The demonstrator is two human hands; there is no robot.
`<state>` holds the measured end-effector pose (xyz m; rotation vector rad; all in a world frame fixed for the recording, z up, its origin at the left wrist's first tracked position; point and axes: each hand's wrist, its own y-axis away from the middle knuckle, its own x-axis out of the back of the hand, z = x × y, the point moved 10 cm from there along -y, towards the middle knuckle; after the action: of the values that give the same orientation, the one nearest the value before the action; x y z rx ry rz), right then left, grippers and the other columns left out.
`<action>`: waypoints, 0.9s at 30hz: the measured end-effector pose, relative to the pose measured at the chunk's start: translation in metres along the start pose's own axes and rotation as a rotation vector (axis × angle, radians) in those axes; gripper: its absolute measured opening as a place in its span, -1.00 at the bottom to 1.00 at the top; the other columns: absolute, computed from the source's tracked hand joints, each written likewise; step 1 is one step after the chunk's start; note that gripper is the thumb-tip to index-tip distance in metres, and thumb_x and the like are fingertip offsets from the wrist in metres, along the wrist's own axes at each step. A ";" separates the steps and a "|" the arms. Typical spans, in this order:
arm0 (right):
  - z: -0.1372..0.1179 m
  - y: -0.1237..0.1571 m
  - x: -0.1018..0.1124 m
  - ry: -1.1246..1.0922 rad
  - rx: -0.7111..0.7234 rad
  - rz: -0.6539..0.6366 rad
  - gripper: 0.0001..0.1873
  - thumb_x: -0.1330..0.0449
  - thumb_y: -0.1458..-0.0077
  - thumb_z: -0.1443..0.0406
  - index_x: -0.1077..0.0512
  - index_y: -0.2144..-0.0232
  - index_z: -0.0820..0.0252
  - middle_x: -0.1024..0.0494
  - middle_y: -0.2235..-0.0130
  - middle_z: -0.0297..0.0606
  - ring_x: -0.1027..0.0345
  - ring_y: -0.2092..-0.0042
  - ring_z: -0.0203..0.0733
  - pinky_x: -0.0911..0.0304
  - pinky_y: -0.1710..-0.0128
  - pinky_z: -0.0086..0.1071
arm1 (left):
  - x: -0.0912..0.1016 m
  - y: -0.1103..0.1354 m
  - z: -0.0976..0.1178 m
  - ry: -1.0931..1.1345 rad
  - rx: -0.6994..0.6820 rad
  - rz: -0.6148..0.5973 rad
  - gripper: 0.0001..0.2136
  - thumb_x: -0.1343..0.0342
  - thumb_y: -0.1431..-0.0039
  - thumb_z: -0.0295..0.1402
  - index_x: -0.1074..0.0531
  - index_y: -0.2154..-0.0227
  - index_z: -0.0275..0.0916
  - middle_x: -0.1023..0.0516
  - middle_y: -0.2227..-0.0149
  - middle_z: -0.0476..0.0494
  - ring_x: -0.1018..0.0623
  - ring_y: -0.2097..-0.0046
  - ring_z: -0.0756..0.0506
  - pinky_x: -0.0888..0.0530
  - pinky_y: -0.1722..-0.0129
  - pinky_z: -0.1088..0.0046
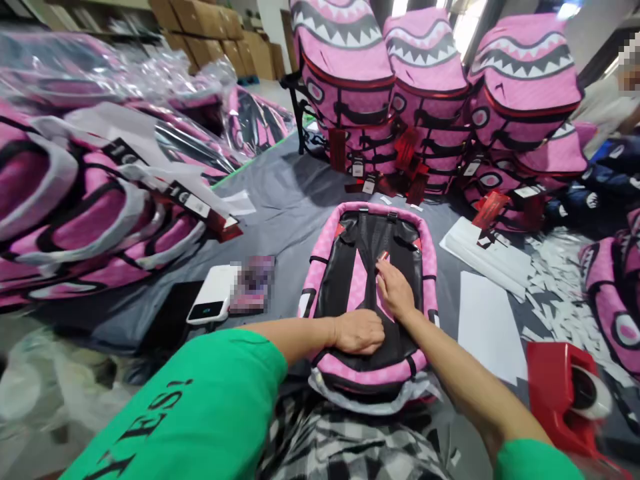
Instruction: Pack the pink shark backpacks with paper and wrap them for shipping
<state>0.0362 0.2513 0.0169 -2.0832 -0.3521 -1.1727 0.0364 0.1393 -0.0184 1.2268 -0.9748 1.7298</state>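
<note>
left hand (359, 331) on pink-edged backpack (357, 283), right hand (396, 291) pinching red piece (384, 255)

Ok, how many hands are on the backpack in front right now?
2: the left hand lies low on the backpack, and the right hand is higher up, toward its right side. No other hand shows there.

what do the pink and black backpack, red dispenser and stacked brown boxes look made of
Backpack: perhaps imitation leather, from soft sheen and creases on its black panel; the pink rim could be fabric. Dispenser: likely hard plastic, smooth and glossy. Boxes: apparently cardboard, matt brown faces.
</note>
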 end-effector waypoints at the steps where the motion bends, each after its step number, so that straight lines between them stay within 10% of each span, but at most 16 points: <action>1: -0.004 -0.001 0.012 -0.039 -0.002 0.033 -0.57 0.12 -0.32 0.31 -0.40 -0.10 0.22 -0.51 -0.11 -0.04 -0.35 -0.17 -0.07 -0.25 -0.18 -0.10 | 0.000 0.000 -0.003 -0.013 0.018 0.004 -0.84 -0.09 -0.17 -0.38 -0.44 0.52 -0.18 -0.53 0.46 -0.10 -0.47 0.34 -0.08 -0.41 0.18 0.39; 4: -0.050 0.005 0.042 -0.096 0.214 0.008 -0.64 0.06 -0.30 0.27 -0.42 -0.01 0.20 -0.57 0.04 -0.05 -0.40 -0.04 -0.07 -0.29 -0.06 -0.14 | 0.018 0.006 -0.021 -0.065 0.141 0.064 -0.84 -0.06 -0.22 -0.30 -0.53 0.32 -0.17 -0.59 0.27 -0.12 -0.50 0.14 -0.12 -0.39 -0.03 0.33; 9: -0.151 0.077 0.012 -0.070 0.954 -0.622 -0.79 -0.12 -0.21 0.18 -0.45 0.20 0.17 -0.54 0.29 -0.22 -0.37 0.25 -0.16 -0.25 0.22 -0.29 | 0.050 0.039 -0.074 -0.181 0.574 0.265 -0.49 0.03 -0.32 -0.11 -0.30 -0.26 -0.20 -0.25 -0.30 -0.41 -0.14 -0.33 -0.50 0.00 -0.25 -0.30; 20: -0.116 0.100 -0.058 -0.061 0.881 -0.535 -0.72 -0.19 -0.05 0.19 -0.40 0.21 0.22 -0.48 0.35 -0.24 -0.33 0.26 -0.13 -0.22 0.22 -0.23 | 0.033 0.054 -0.094 -0.303 0.835 0.247 -0.33 -0.09 -0.21 0.04 -0.09 -0.34 0.12 -0.03 -0.43 -0.23 0.00 -0.38 -0.59 0.05 -0.25 -0.33; 27: -0.114 0.062 -0.001 0.128 0.743 -0.200 -0.83 -0.12 -0.21 0.27 -0.44 0.16 0.16 -0.56 0.15 -0.18 -0.39 0.11 -0.13 -0.24 0.03 -0.21 | 0.015 0.063 -0.065 -0.260 0.876 0.147 -0.40 -0.10 -0.23 -0.12 -0.16 -0.32 0.07 -0.03 -0.43 -0.23 -0.02 -0.39 -0.55 0.03 -0.27 -0.26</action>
<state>-0.0033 0.1278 0.0271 -1.3426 -0.8088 -1.0618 -0.0476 0.1753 -0.0286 1.9994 -0.4237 2.2502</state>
